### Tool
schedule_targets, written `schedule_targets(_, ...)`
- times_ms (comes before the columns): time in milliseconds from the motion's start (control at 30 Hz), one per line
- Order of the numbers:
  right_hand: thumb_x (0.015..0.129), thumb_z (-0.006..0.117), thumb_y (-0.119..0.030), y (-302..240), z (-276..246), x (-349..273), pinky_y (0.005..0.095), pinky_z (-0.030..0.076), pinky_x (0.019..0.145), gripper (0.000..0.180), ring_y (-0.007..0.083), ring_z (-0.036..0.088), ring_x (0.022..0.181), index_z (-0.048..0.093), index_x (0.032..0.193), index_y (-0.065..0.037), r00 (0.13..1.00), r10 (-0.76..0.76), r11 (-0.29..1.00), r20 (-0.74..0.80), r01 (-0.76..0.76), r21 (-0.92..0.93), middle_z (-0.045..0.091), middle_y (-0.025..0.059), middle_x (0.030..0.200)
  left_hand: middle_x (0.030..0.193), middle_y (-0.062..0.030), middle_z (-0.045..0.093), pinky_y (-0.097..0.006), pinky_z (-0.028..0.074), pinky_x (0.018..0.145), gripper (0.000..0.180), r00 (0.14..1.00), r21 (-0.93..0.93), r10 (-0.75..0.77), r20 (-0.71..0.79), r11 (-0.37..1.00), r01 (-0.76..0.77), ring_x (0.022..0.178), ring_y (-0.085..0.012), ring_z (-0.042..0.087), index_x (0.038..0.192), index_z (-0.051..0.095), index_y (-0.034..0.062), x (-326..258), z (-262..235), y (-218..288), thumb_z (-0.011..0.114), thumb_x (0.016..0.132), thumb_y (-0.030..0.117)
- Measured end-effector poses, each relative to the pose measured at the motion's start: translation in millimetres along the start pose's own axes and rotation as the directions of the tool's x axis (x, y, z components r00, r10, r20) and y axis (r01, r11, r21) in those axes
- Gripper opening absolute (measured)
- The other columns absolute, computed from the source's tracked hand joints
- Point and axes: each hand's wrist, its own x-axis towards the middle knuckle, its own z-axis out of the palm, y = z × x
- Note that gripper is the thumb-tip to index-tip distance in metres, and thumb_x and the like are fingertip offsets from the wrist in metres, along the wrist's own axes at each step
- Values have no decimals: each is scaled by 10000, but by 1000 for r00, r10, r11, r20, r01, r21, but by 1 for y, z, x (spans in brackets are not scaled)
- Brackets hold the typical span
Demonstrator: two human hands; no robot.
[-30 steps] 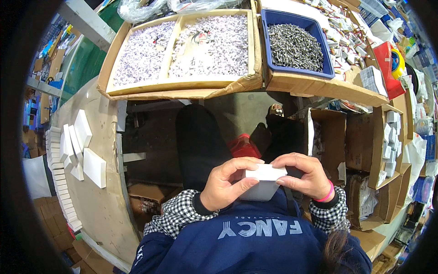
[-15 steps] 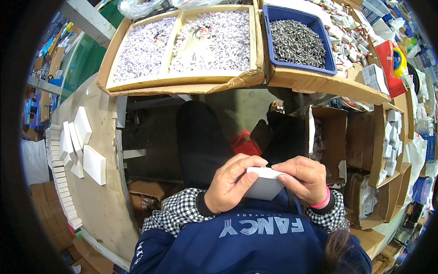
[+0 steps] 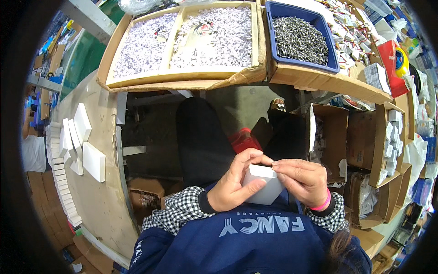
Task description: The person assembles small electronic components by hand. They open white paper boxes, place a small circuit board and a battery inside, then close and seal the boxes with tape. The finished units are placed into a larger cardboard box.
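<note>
A small white carton (image 3: 267, 188) is held up in front of my chest, its narrow end tilted up and away from me. My left hand (image 3: 235, 180) wraps its left side, with the thumb laid on the large face and the fingers behind the upper end. Pinched fingers of my right hand (image 3: 305, 179) press at the upper right corner of the same carton. The fingertips of both hands nearly meet along its far edge. What lies under the fingertips there is hidden.
Several white cartons (image 3: 94, 161) lie on the table at left, beside a row of stacked ones (image 3: 61, 182). Ahead stand a divided tray of small white parts (image 3: 219, 75) and a blue bin (image 3: 335, 59) of metal pieces. Cardboard boxes (image 3: 328, 137) stand at right.
The carton's upper end has turned to show more of its narrow face. My left thumb has slid lower onto the large face, and my right fingers have drawn together at the corner.
</note>
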Motion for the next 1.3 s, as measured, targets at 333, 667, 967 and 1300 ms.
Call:
schedule_targets(333,766,710,-31,-15,-14,5,297,559,639,221,222,686,735,710,984,-64,986,126,992,110,-125,-12,689,93,861,1131,-146,583,-324,505,840,789,991,353,12,135,934,-59,976,-252,626,1470,167,124,-2,1,3,668,860,105)
schedule_targets(667,746,717,-54,-19,-13,6,301,562,609,273,212,679,714,715,1009,-127,990,65,991,126,-50,-122,680,46,878,1087,-133,601,-317,500,847,787,993,275,-56,107,961,24,958,-241,633,1478,165,136,-7,0,6,658,865,95)
schedule_targets(967,770,708,-54,-14,-14,0,301,562,650,262,232,688,780,683,1030,-71,990,93,984,105,-76,-158,686,78,937,1169,-140,593,-311,482,888,444,998,217,52,39,974,-59,1050,-244,601,1292,514,84,-6,-5,-7,652,871,68)
schedule_targets(1300,823,662,-35,1,-4,-25,320,496,912,366,293,630,1077,608,1183,-3,979,172,968,107,-188,165,635,182,1168,1240,-153,571,-310,464,925,427,994,265,93,52,959,-103,1108,-244,580,1275,536,56,-8,-9,-8,647,864,31)
